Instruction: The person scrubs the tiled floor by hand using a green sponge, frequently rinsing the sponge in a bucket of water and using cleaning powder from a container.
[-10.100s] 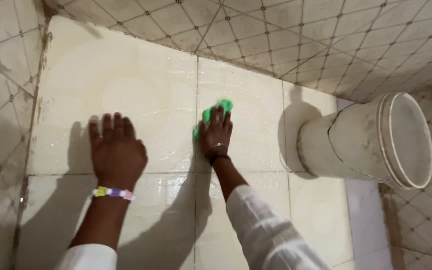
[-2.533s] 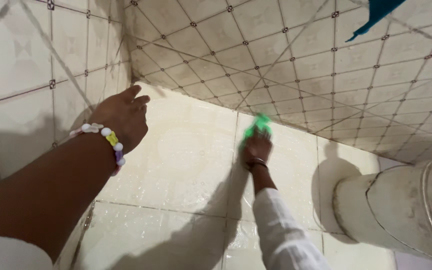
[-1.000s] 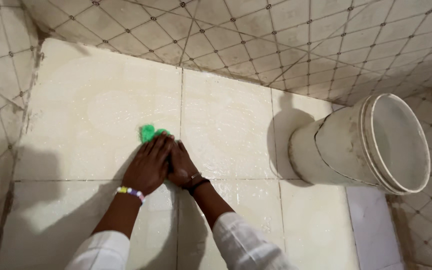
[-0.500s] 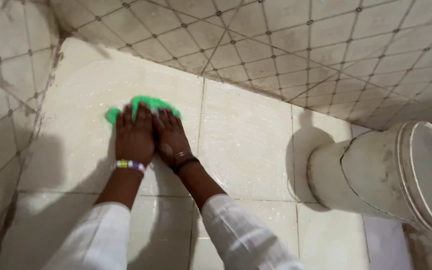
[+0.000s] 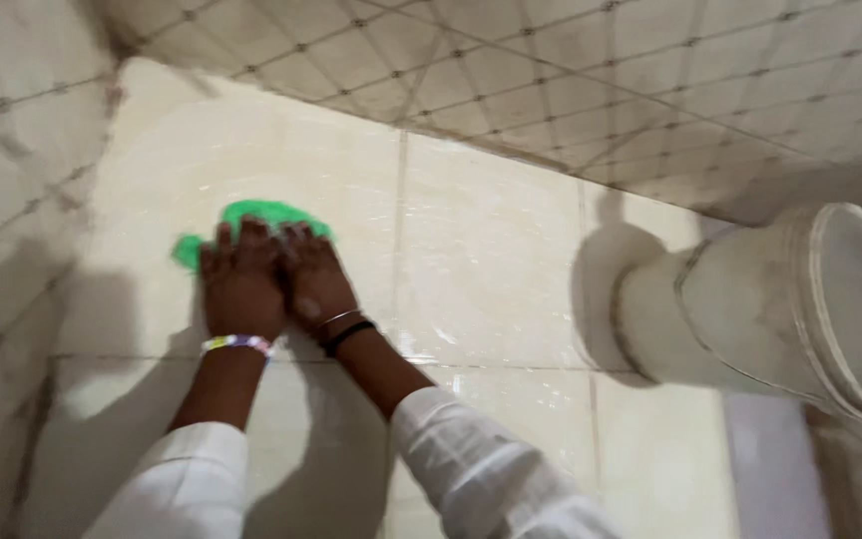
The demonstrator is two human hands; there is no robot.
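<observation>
hands side by side on a wet cream floor tile (image 5: 491, 260): left hand (image 5: 239, 284) and right hand (image 5: 313, 279) lie flat, fingers spread, both pressing down on a green scrubbing cloth (image 5: 251, 218) whose edge shows beyond the fingertips. the cloth sits on the far-left tile, near the corner where the patterned wall tiles (image 5: 571, 70) meet the floor; a side wall runs close along the left. a white plastic bucket (image 5: 780, 309) lies tipped on its side well apart to the right, mouth facing right. bare wet floor lies between hands and bucket. view is motion-blurred.
</observation>
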